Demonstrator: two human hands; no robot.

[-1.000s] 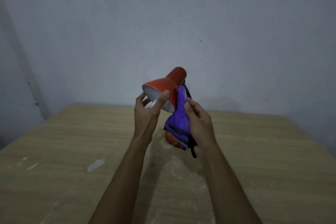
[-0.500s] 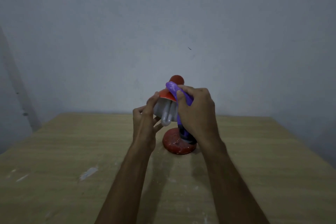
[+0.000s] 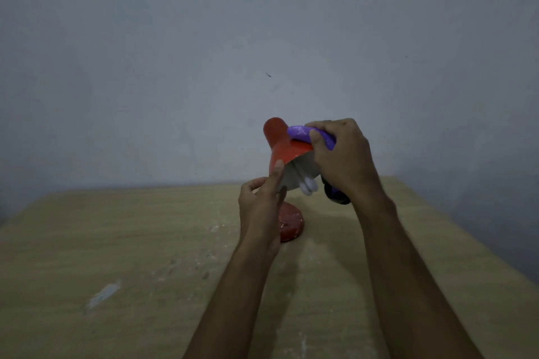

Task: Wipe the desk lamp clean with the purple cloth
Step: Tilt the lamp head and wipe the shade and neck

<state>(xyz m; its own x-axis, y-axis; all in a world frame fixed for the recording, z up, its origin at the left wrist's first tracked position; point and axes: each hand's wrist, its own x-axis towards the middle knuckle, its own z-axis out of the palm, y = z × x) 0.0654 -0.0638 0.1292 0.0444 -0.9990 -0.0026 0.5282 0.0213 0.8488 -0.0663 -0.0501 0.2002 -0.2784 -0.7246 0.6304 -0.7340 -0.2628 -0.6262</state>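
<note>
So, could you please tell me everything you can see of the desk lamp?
The desk lamp is red, with a cone-shaped shade, white inside, where a white bulb shows. Its round red base stands on the wooden table and looks dusty or speckled. The neck is hidden behind the hands. The left hand pinches the shade's lower rim; the right hand presses the purple cloth onto the top of the shade.

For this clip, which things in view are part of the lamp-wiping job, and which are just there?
In use:
- red desk lamp
- purple cloth, pressed on the shade
- right hand, holding the cloth
- left hand, steadying the shade's rim

Just there:
- wooden table
- pale smear
</note>
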